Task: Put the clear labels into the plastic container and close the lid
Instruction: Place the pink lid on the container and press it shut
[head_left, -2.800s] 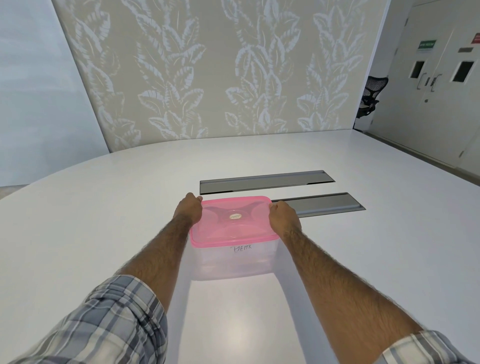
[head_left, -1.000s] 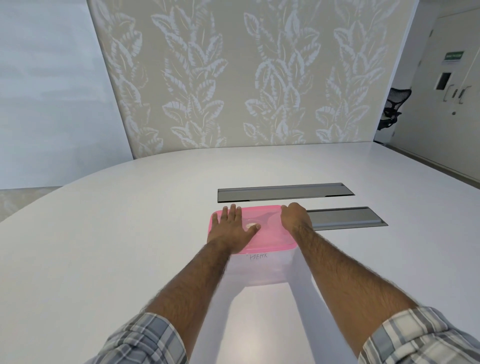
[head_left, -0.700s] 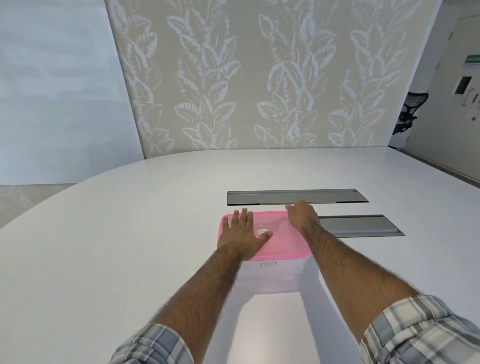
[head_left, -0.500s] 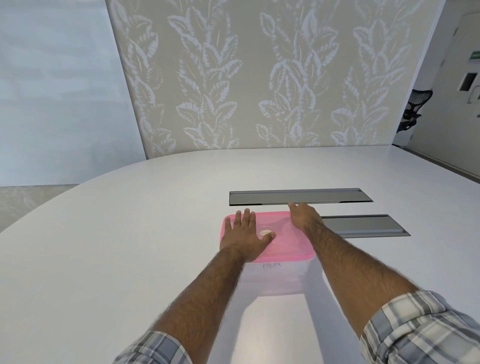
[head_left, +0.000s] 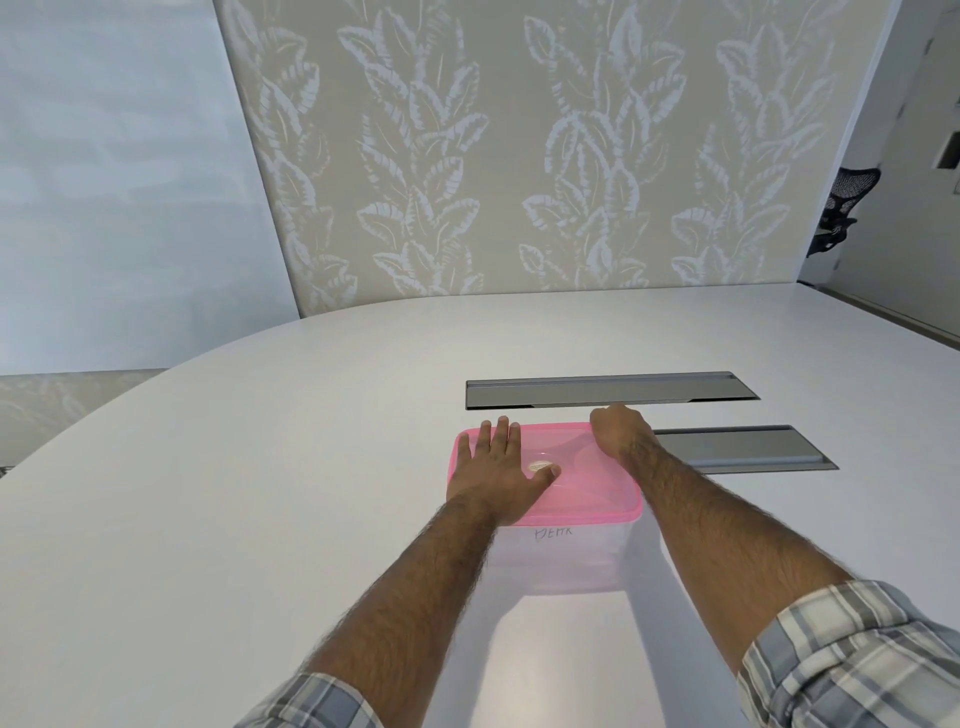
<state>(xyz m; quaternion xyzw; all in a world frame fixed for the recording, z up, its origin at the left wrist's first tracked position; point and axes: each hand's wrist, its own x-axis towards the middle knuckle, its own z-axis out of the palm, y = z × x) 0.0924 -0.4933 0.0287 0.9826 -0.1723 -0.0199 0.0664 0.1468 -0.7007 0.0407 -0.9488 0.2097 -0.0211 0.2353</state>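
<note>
A clear plastic container (head_left: 566, 558) with handwriting on its front wall stands on the white table, and a pink lid (head_left: 592, 488) sits on top of it. My left hand (head_left: 498, 473) lies flat on the left half of the lid, fingers spread. My right hand (head_left: 618, 431) curls over the lid's far right corner, fingers bent down over the edge. The clear labels are not visible; the container's contents cannot be made out.
The white oval table (head_left: 260, 467) stretches all around. Two grey recessed cable trays (head_left: 608, 389) (head_left: 748, 449) lie just behind and to the right of the container. A leaf-patterned wall stands behind, and a black office chair (head_left: 839, 208) at the far right.
My left hand went from gripping the lid's left side to lying flat on top. My right hand slid to the lid's far right corner. The view shifted left.
</note>
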